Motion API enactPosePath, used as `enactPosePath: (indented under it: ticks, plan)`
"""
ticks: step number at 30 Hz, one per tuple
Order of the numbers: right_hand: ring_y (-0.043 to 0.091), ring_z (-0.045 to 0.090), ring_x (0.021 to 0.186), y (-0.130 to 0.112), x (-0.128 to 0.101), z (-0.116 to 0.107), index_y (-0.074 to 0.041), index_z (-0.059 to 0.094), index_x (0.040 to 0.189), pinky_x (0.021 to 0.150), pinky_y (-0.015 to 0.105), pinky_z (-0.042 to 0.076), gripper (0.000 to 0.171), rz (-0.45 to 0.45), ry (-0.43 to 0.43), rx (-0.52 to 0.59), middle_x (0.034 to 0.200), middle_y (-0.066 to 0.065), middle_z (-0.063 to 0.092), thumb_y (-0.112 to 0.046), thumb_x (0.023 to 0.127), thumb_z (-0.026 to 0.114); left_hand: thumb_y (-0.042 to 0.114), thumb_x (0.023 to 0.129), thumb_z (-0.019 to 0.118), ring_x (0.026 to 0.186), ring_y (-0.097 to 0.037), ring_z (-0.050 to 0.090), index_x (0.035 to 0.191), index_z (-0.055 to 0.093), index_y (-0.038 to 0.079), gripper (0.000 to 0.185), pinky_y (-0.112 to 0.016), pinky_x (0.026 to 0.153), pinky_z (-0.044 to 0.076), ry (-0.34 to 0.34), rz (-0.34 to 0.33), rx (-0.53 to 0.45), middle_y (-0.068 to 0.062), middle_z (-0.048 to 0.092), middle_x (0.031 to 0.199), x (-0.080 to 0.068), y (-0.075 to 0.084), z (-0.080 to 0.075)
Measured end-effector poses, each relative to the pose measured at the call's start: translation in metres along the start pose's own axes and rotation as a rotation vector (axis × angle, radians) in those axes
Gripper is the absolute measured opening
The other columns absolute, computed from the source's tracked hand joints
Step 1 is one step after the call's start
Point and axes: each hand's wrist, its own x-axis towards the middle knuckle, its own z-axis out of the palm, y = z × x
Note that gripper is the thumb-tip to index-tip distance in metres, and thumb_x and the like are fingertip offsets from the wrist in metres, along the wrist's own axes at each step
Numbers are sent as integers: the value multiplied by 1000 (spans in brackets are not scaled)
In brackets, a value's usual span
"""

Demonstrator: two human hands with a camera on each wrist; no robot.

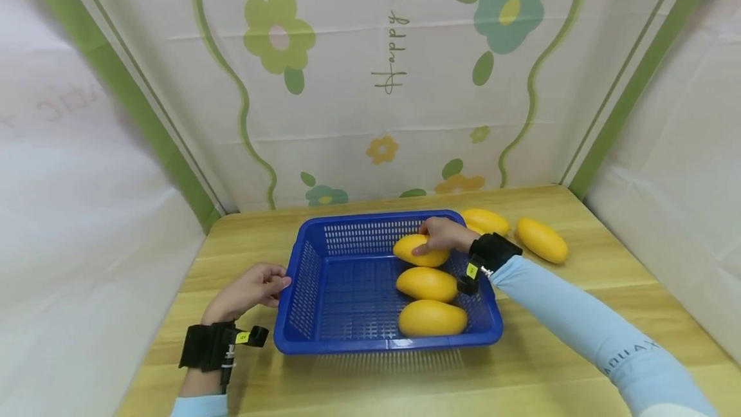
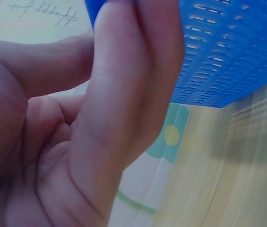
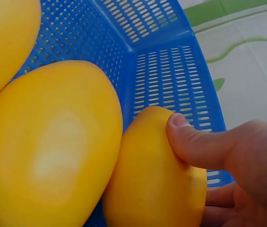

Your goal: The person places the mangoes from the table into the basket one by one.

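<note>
Three mangoes (image 1: pixel 427 284) (yellow) in basket (image 1: pixel 336 345)

one of the hands (image 2: pixel 100 123) against a blue slotted basket (image 2: pixel 223 52), wooden tabletop (image 2: pixel 242 175) and flower-print cloth (image 2: pixel 135 189) beyond

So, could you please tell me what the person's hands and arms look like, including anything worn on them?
The left hand and right hand wear no gloves. Both arms show light blue sleeves, the right one printed with dark lettering. Each wrist has a black strap with a small black device bearing a yellow label.
</note>
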Motion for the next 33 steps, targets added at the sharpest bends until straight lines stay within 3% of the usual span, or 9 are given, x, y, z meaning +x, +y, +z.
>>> enactPosePath:
  ticks: [5,9,15,24,33]
  plan:
    - [17,46,70,-1,0,3,2,62,108,64,25,35,42,26,5,-22,77,3,49,-32,89,77,14,107,46,81,-18,72,114,56,-13,30,-34,76,62,-6,5,-5,-13,71,95,-1,0,0]
    - [21,54,83,-1,0,5,2,59,118,73,28,43,50,38,20,-55,97,9,62,-33,88,77,15,107,46,82,-18,72,115,56,-13,30,-35,77,62,3,-1,-1,-12,71,95,0,-1,1]
    - [25,55,92,-2,-1,8,4,57,123,83,36,49,53,49,22,-66,111,15,64,-32,89,76,15,107,46,83,-19,72,114,56,-13,30,-35,77,62,3,-4,-3,-12,70,95,0,-1,1]
    - [24,56,89,-2,-3,17,4,52,123,77,34,50,52,19,45,-109,112,19,63,-29,89,76,16,107,47,82,-19,72,114,56,-12,31,-35,77,62,6,-3,0,-12,71,95,0,0,0]
    - [24,57,93,-4,-4,18,4,49,130,79,35,51,55,36,22,-110,116,20,63,-27,92,73,15,107,46,82,-19,72,114,56,-12,29,-36,77,62,6,-6,-7,-12,71,96,0,-1,0]
